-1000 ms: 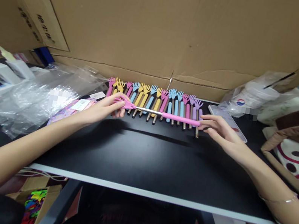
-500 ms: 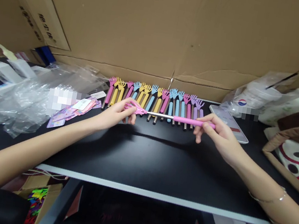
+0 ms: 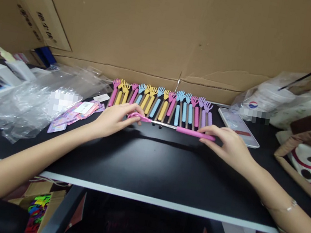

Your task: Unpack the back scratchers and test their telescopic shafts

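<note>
A pink back scratcher (image 3: 190,132) with a silver rod spans the gap between both hands, above the black desk. My left hand (image 3: 119,118) pinches its claw head, which the fingers partly cover. At the other end, the fingers of my right hand (image 3: 223,141) grip the pink handle. Behind it lies a row of back scratchers (image 3: 154,108) in pink, yellow, blue and purple, claws pointing to the back. Their lower ends are partly hidden by the held one and by my hands.
Clear plastic bags (image 3: 33,100) and colourful cards (image 3: 69,114) lie on the left. To the right are a phone (image 3: 239,126), a bagged cup (image 3: 268,99) and a cloth bag (image 3: 309,158). Cardboard (image 3: 158,25) walls the back; a box of colourful pieces (image 3: 38,208) stands below the desk (image 3: 147,167).
The handle end of the pink back scratcher has dipped and shifted slightly left with my right hand, so it now slopes down to the right. My left hand still pinches the claw end.
</note>
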Available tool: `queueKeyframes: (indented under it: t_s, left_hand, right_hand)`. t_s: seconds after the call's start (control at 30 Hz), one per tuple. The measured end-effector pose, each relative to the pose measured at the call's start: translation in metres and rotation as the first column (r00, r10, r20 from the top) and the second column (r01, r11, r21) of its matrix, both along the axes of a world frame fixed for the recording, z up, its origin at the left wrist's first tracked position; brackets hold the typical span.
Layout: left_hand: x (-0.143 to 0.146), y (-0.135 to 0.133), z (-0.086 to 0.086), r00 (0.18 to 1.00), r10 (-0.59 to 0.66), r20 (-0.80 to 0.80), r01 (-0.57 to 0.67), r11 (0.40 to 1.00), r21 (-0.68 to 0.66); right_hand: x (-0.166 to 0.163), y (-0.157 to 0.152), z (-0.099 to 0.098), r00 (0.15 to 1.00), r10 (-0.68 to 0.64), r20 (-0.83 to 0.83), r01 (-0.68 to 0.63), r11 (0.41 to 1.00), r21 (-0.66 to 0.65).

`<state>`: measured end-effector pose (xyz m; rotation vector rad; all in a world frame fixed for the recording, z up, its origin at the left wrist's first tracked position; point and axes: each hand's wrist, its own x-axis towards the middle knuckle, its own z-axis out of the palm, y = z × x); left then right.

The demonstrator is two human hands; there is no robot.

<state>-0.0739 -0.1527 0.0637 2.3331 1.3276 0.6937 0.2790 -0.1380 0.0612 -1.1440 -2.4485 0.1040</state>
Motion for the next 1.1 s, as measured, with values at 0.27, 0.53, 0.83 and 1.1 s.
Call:
queueKeyframes:
  t_s: [0.27, 0.53, 0.83, 1.1]
  left_hand:
    - [0.005, -0.005, -0.013, 0.972, -0.021, -0.233, 0.039, 0.997, 0.071]
    - [0.008, -0.006, -0.021, 0.938, -0.069, -0.341, 0.141, 0.971, 0.192]
    - [0.006, -0.006, -0.022, 0.910, -0.080, -0.406, 0.175, 0.964, 0.203]
    - [0.000, -0.005, -0.022, 0.908, -0.088, -0.409, 0.198, 0.952, 0.233]
  right_hand:
    - [-0.010, -0.013, -0.009, 0.973, 0.064, 0.220, -0.083, 0.994, 0.076]
    - [-0.015, -0.015, -0.012, 0.962, 0.104, 0.252, -0.118, 0.992, 0.044]
    - [-0.001, -0.013, -0.001, 0.963, 0.051, 0.265, -0.041, 0.998, -0.046]
    - [0.067, -0.013, 0.040, 0.940, -0.217, 0.265, 0.271, 0.944, -0.190]
